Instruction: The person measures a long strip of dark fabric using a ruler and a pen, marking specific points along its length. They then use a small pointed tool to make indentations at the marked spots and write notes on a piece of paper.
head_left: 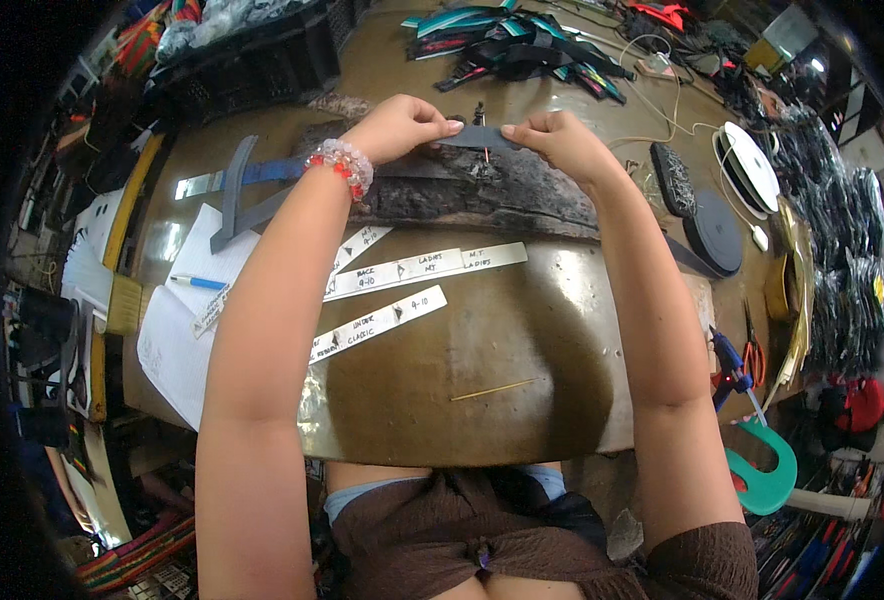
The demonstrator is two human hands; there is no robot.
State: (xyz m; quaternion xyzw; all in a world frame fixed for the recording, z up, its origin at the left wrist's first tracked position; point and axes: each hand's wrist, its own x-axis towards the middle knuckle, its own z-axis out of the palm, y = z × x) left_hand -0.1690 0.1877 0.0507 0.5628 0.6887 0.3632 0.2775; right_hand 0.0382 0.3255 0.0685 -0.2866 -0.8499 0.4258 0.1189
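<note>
A short stretch of flat grey strap (477,136) runs between my two hands, above a dark, worn block (542,200) on the table. My left hand (397,128), below a beaded bracelet, pinches its left end between thumb and fingertips. At the other end, the thumb and fingers of my right hand (560,148) close on the strap. Right behind and below it stands a small upright metal fitting (480,112); its lower part is partly covered. Left of the block lie a loose grey strap (233,190) and a blue strip (262,172).
Marked white strips (402,268), papers (167,345) and a pen (198,282) lie left of centre. On the right are a grey strap roll (712,232), white reel (747,170), black brush-like object (672,180) and orange-handled scissors (753,358). Behind: a black crate (252,80) and piled straps (522,50).
</note>
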